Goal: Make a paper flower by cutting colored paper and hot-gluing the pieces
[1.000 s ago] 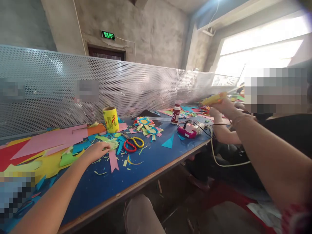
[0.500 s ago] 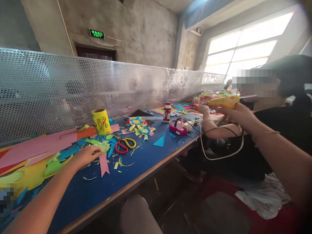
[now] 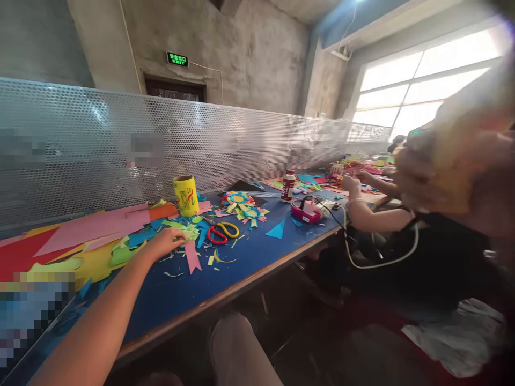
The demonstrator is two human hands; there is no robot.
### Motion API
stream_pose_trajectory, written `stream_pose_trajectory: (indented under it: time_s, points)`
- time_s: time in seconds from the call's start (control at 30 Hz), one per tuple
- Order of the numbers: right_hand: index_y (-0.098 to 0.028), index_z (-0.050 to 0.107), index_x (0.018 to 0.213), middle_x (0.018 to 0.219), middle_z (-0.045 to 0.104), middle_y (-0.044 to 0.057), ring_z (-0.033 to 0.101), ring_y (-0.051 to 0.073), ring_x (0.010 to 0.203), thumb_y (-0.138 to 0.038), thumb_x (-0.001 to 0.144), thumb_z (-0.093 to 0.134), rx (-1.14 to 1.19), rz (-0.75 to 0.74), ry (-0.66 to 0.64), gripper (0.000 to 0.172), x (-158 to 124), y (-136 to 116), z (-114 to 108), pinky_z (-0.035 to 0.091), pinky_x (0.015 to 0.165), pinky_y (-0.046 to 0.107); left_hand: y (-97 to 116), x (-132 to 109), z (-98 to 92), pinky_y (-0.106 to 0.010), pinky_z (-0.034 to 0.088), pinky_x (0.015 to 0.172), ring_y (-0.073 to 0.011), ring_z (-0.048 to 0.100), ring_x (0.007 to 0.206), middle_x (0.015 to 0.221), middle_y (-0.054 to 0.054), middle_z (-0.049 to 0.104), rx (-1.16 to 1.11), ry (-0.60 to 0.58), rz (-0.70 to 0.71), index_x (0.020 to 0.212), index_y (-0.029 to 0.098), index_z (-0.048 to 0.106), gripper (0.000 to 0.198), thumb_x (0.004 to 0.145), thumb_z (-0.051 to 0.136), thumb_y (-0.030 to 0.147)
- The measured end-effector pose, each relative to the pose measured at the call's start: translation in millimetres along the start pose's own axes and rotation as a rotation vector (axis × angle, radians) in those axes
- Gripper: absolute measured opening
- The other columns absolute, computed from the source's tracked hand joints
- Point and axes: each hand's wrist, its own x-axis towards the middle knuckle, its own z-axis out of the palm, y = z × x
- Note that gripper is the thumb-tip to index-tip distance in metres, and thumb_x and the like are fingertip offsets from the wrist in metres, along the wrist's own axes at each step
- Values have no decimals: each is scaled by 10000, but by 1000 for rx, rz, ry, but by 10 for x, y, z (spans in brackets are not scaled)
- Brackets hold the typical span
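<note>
My left hand [image 3: 166, 242] is closed on the edge of a crumpled light green paper piece [image 3: 190, 232] on the blue table, and a notched pink paper strip [image 3: 193, 258] hangs from that piece. Red-and-yellow-handled scissors [image 3: 222, 234] lie just to its right. Close to the camera at the right, my right hand [image 3: 418, 171] is raised and blurred, gripping a yellow glue gun [image 3: 456, 166]. Two rosettes of coloured paper [image 3: 238, 200] lie beyond the scissors.
A yellow roll [image 3: 186, 196] stands near the perforated metal screen [image 3: 241, 145]. Further right are a dark red bottle [image 3: 287, 186] and a pink power socket [image 3: 308, 212] with cables. Coloured sheets [image 3: 94, 230] cover the left side. A co-worker's hands [image 3: 352, 185] are at the right.
My right hand has come up closer to the camera with the glue gun and blurred. The view has turned slightly left. My left hand stays at the green paper.
</note>
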Motion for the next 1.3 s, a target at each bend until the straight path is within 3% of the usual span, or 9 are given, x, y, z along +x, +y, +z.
stream_pose_trajectory:
  time_s: [0.03,0.1,0.17,0.27,0.37,0.5,0.7,1.07,1.3]
  points:
    - [-227,459,642,477,375,-62,375,55,348,-492,743,400,296,54,-247,290,-65,-149,176,288,393,236,-7,-6,4,-295,428,762,-213,597,850,869,-66,679,10,13,-7,818,180,694,237,802,519,338]
    - [-214,489,674,504,404,-60,375,52,364,-396,658,583,603,65,-540,206,-180,-376,586,273,367,208,-23,-21,11,-288,424,761,-201,593,848,879,-67,674,28,29,11,837,186,702,224,810,522,316]
    - [-204,507,725,537,444,-53,405,70,402,-388,631,645,644,67,-668,249,-245,-479,1083,311,373,211,-47,-30,14,-285,421,756,-195,587,837,880,-76,662,52,70,2,818,178,709,210,800,548,312]
    - [-173,499,789,587,494,-35,430,85,460,-431,648,628,420,-9,-739,321,-263,-410,1960,357,421,228,-87,-30,15,-266,415,719,-180,580,805,844,-66,660,51,83,25,816,189,713,194,801,553,298]
    - [-148,499,857,701,576,19,502,112,584,-415,693,598,150,-57,-612,328,-286,-149,2794,368,493,221,-93,-31,11,-244,394,664,-164,574,744,783,-53,663,24,70,24,785,183,710,181,798,550,265]
    - [-153,506,967,899,636,84,593,183,794,-418,741,553,-161,-135,-547,352,-425,232,3442,404,610,240,-44,-46,-8,-221,354,616,-140,560,689,726,-40,660,-2,92,6,729,164,693,194,798,527,237]
    - [-96,437,1153,1022,629,146,617,246,891,-381,781,493,-454,-334,-533,472,-628,436,3605,410,658,279,-1,-55,-41,-221,335,603,-125,527,629,666,-18,630,-22,86,-1,675,161,662,190,778,505,187]
    - [-100,444,1103,988,615,136,621,222,864,-297,841,425,-604,-583,-579,328,-696,448,3640,392,603,267,-39,-14,-20,-236,295,584,-119,454,606,617,-14,531,54,87,57,552,150,570,205,737,483,131]
    - [-95,449,1076,989,579,147,615,198,791,-258,885,358,-690,-695,-610,267,-717,444,3637,385,551,254,-29,-18,-30,-246,311,598,-133,472,639,649,-25,540,62,78,39,590,157,598,216,763,469,158]
